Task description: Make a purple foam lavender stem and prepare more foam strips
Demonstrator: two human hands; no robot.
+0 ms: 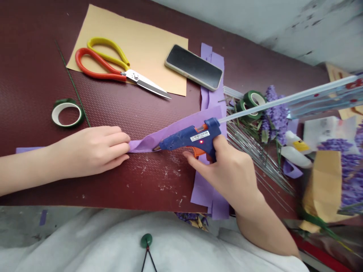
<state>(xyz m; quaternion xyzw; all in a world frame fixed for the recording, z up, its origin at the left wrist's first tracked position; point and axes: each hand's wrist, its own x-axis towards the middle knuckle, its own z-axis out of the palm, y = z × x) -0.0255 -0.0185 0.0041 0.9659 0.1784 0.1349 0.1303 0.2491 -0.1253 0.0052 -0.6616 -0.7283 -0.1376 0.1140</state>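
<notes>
Blue glue gun (188, 139) — right hand (229, 175), clenched tight

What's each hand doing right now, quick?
Left hand: closed, pinching a purple paper strip.
Right hand: closed, gripping a blue hot glue gun.

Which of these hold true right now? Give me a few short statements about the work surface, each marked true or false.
The right hand holds a blue hot glue gun. True.
The left hand pinches a purple paper strip. True.
The orange-and-yellow scissors lie on the purple paper. False: they lie on a tan paper sheet.
The glue gun's indicator light is unlit. False: it glows red.
A roll of green floral tape sits in the left hand. False: it lies on the maroon mat, apart from the hand.
</notes>
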